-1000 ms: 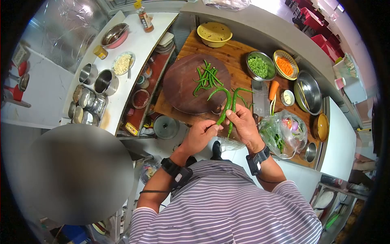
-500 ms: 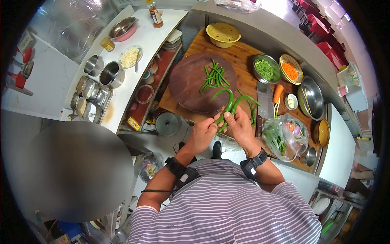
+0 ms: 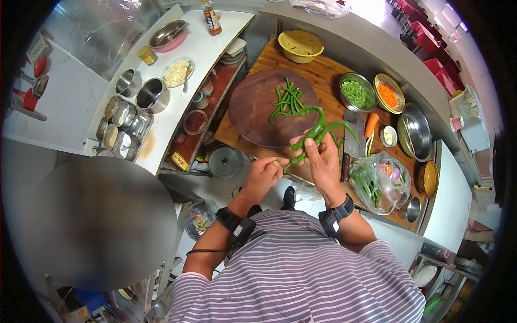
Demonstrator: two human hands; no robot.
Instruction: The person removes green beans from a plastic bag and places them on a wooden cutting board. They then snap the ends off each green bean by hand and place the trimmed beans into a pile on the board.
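Note:
My right hand (image 3: 323,164) is closed around long green chili peppers (image 3: 321,133), their curved ends reaching out past the fingers over the board's near edge. Just left of the peppers' lower ends is my left hand (image 3: 262,176), its thumb and fingers pinched together. A hint of green shows at those fingertips, too small to name. Beyond both hands, a pile of green chili peppers (image 3: 290,98) lies on the round wooden chopping board (image 3: 250,110). More peppers are partly hidden behind my right hand. A cleaver (image 3: 353,129) rests to the right of it.
Right of the board are a bowl of chopped greens (image 3: 355,92), a basket of carrot strips (image 3: 388,96), a carrot (image 3: 371,125), a steel bowl (image 3: 414,129) and a plastic bag of vegetables (image 3: 379,183). A yellow basin (image 3: 300,46) stands behind. Steel pots (image 3: 152,96) stand on the left counter.
My hands have moved apart: the left has drawn back left from the peppers, while the right keeps hold of them and has shifted slightly up and right.

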